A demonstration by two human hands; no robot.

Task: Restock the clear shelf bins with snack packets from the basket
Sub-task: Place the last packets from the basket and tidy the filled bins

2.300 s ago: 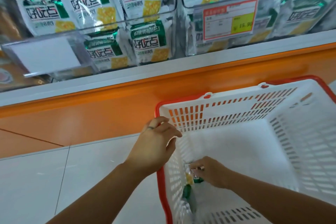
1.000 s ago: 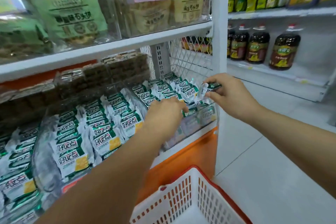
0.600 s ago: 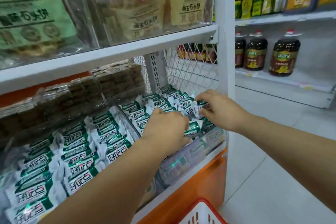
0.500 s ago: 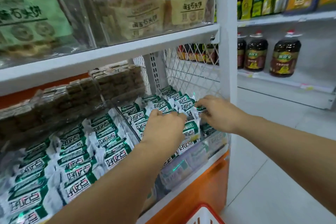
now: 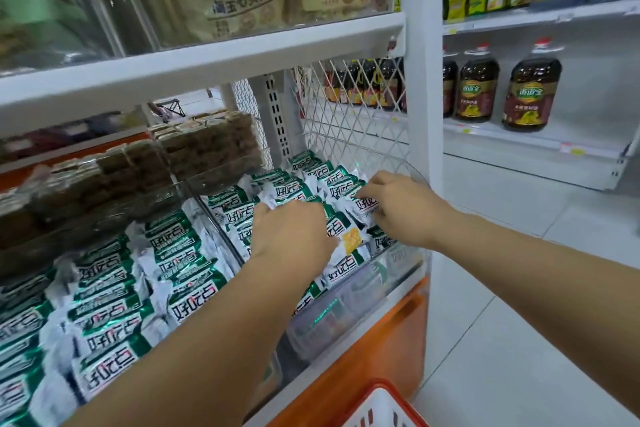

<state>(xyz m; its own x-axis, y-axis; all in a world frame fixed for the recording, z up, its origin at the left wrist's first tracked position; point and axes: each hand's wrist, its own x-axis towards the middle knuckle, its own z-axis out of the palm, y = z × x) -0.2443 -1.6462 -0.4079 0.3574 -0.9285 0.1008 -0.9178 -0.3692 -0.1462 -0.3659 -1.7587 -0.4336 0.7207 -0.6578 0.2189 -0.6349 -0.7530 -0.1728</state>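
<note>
The rightmost clear bin [image 5: 349,305] on the low shelf holds several green-and-white snack packets [image 5: 294,189] standing in rows. My right hand [image 5: 401,210] reaches into its right side and pinches one snack packet [image 5: 367,206] among the others. My left hand [image 5: 294,236] lies palm down on the packets in the middle of the same bin; its fingertips are hidden among them. Only the red rim and a white corner of the basket [image 5: 381,406] show at the bottom edge.
A neighbouring bin [image 5: 114,288] to the left is full of the same packets. Brown wrapped bars [image 5: 194,149] are stacked behind. A white shelf board [image 5: 207,59] hangs close above, and a white post [image 5: 419,114] stands right. Oil bottles [image 5: 530,94] stand beyond.
My right hand took a packet from the basket, carried it up to the bin and has lowered it among the rows. My left hand left the basket rim and settled on the bin's packets.
</note>
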